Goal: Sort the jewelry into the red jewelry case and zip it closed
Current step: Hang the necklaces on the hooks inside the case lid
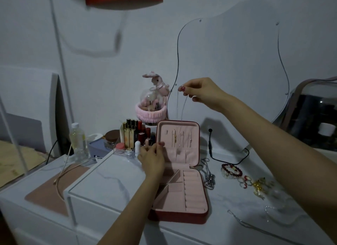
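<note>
Necklace point(183, 106) dangles from right hand point(202, 94) above case point(180, 171), left hand point(153, 158) at lid.

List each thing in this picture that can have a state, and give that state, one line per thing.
jewelry case: open, unzipped, lid upright.
thin chain: dangling above the lid, pinched by the right hand.
left hand: at the lid's left edge; grip unclear.
bead bracelet: loose on the table, outside the case.
plastic bottle: upright, capped.
</note>
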